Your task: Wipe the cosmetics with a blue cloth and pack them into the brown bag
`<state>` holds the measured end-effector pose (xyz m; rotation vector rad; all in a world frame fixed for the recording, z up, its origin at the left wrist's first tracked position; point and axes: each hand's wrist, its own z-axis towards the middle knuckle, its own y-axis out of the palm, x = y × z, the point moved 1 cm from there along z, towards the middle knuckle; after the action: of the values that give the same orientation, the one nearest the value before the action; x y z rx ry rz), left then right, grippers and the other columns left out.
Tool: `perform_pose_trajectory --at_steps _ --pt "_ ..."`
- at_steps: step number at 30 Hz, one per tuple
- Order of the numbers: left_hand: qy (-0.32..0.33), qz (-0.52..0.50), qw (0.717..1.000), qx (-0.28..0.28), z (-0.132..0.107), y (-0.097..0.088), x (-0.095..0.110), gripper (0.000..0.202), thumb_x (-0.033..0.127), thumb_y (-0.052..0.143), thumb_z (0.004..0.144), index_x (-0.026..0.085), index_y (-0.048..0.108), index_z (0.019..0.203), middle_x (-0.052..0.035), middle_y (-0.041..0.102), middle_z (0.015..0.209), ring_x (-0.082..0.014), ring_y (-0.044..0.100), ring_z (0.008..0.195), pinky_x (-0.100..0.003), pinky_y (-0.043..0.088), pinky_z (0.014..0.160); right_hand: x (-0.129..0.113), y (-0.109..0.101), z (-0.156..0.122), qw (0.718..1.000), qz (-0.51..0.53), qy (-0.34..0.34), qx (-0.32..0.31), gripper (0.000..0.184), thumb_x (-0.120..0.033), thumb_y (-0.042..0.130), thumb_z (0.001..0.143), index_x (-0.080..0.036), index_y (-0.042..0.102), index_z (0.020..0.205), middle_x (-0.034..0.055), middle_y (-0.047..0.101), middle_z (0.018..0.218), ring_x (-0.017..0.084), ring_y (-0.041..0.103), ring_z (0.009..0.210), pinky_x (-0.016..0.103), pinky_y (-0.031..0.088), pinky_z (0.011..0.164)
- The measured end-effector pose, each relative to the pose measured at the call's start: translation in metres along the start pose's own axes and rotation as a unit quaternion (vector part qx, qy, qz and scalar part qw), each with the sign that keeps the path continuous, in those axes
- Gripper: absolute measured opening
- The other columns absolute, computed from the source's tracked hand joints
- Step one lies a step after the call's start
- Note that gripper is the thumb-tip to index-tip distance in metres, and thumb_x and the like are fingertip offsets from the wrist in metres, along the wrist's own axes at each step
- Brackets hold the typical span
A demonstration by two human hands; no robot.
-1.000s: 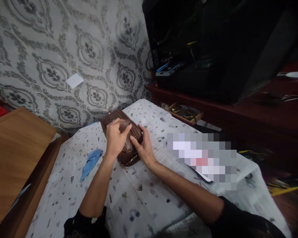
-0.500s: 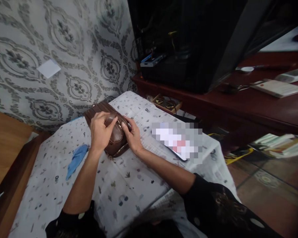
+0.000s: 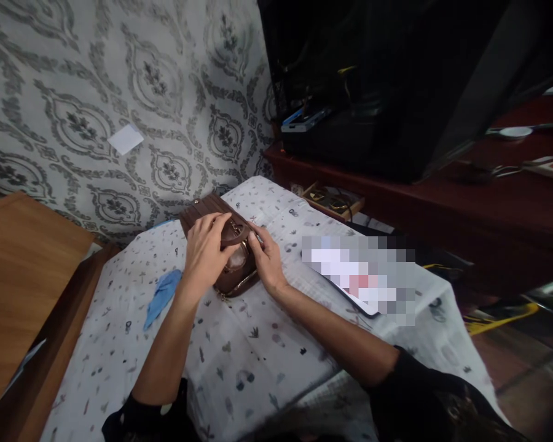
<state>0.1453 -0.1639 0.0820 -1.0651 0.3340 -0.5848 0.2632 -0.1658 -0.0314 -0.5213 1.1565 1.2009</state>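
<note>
A brown leather wallet [image 3: 233, 282] lies spread on the cloth-covered table, with ribbed card slots [image 3: 203, 207] on its far part and a gold zip along its near edge. My left hand [image 3: 206, 255] grips a raised brown flap [image 3: 238, 238] between thumb and fingers. Under that flap, a pale clear window shows on the wallet. At the right side, my right hand [image 3: 268, 259] pinches the wallet's edge with its thumb on top; part of its fingers is hidden. A crumpled blue cloth [image 3: 163, 296] rests left of my left forearm.
Right of my hands lies a phone [image 3: 338, 277], mostly blurred out. The white patterned tablecloth [image 3: 253, 350] hangs over the right edge. A dark television [image 3: 364, 92] stands on a red-brown cabinet [image 3: 396, 199] with a small wooden drawer [image 3: 334, 201] pulled out. Patterned wall behind.
The flap under my left hand has been lifted, uncovering the pale window beneath. My right hand stays at the wallet's edge. The whole view has shifted, so things appear farther right.
</note>
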Motion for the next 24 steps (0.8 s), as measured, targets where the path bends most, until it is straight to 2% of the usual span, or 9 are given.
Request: perform_pose_trajectory --at_steps 4,8,10,13,15,18,20,22,24 --pt "0.001 0.005 1.000 -0.003 0.002 0.002 -0.002 0.058 0.022 0.073 0.080 0.026 0.052 0.134 -0.0096 0.057 0.133 -0.0312 0.051 0.123 -0.047 0.040 0.106 0.003 0.000 0.002 1.000 -0.004 0.001 -0.001 0.050 -0.058 0.046 0.094 -0.023 0.066 0.123 0.0085 0.066 0.127 0.025 0.058 0.122 0.045 0.046 0.106" --pt "-0.004 -0.023 1.000 0.001 0.000 0.001 -0.003 0.055 0.024 0.072 0.081 0.025 0.053 0.132 -0.0099 0.056 0.135 -0.0307 0.050 0.127 -0.047 0.039 0.109 0.002 -0.002 -0.001 1.000 -0.010 0.010 0.000 0.057 -0.060 0.041 0.095 -0.019 0.063 0.127 0.0112 0.063 0.134 0.025 0.054 0.130 0.045 0.037 0.116" --pt "0.003 -0.046 0.999 -0.007 -0.004 -0.002 -0.002 0.058 0.024 0.072 0.081 0.024 0.050 0.135 -0.0110 0.054 0.138 -0.0302 0.047 0.132 -0.047 0.036 0.112 0.002 -0.002 -0.006 1.000 -0.014 0.021 0.004 0.061 -0.061 0.043 0.094 -0.017 0.057 0.134 0.0132 0.058 0.140 0.025 0.050 0.134 0.046 0.033 0.118" --pt "0.004 -0.091 0.996 -0.020 -0.016 -0.007 -0.002 0.067 0.022 0.070 0.082 0.024 0.042 0.143 -0.0130 0.044 0.148 -0.0294 0.038 0.141 -0.046 0.034 0.116 0.001 0.000 -0.017 0.999 -0.028 0.029 -0.011 0.076 -0.064 0.054 0.088 -0.018 0.042 0.147 0.0149 0.047 0.149 0.027 0.043 0.140 0.049 0.031 0.119" --pt "-0.008 -0.124 0.992 -0.004 -0.025 -0.011 -0.005 0.064 0.021 0.065 0.085 0.025 0.040 0.144 -0.0128 0.042 0.150 -0.0270 0.037 0.143 -0.044 0.035 0.116 0.000 0.003 -0.023 0.999 -0.036 0.023 -0.019 0.085 -0.065 0.060 0.084 -0.018 0.035 0.150 0.0158 0.042 0.152 0.028 0.039 0.142 0.050 0.029 0.120" --pt "-0.038 -0.153 0.985 0.066 -0.035 -0.016 -0.014 0.046 0.022 0.059 0.088 0.023 0.051 0.134 -0.0116 0.054 0.138 -0.0237 0.048 0.133 -0.041 0.040 0.112 0.001 0.005 -0.027 0.999 -0.051 0.014 -0.013 0.090 -0.065 0.064 0.081 -0.018 0.031 0.151 0.0167 0.039 0.154 0.030 0.037 0.143 0.052 0.028 0.120" --pt "-0.070 -0.158 0.980 0.104 -0.037 -0.018 -0.022 0.030 0.025 0.058 0.089 0.021 0.060 0.119 -0.0100 0.062 0.123 -0.0229 0.057 0.120 -0.038 0.045 0.104 0.003 0.006 -0.027 0.997 -0.070 0.004 -0.017 0.096 -0.065 0.067 0.078 -0.018 0.029 0.152 0.0180 0.038 0.154 0.032 0.035 0.144 0.054 0.028 0.120" --pt "-0.101 -0.158 0.975 0.118 -0.036 -0.019 -0.028 0.015 0.029 0.056 0.092 0.020 0.065 0.099 -0.0075 0.067 0.105 -0.0214 0.062 0.104 -0.035 0.048 0.093 0.005 0.006 -0.025 0.995 -0.092 -0.008 -0.028 0.100 -0.066 0.068 0.076 -0.017 0.027 0.153 0.0189 0.037 0.153 0.033 0.034 0.144 0.055 0.027 0.120" --pt "-0.121 -0.150 0.973 0.128 -0.033 -0.018 -0.029 0.020 0.032 0.053 0.094 0.019 0.063 0.083 -0.0048 0.065 0.089 -0.0193 0.061 0.089 -0.031 0.048 0.081 0.007 0.006 -0.024 0.994 -0.107 -0.018 -0.034 0.100 -0.068 0.066 0.077 -0.017 0.026 0.153 0.0189 0.037 0.152 0.034 0.034 0.143 0.056 0.026 0.119"
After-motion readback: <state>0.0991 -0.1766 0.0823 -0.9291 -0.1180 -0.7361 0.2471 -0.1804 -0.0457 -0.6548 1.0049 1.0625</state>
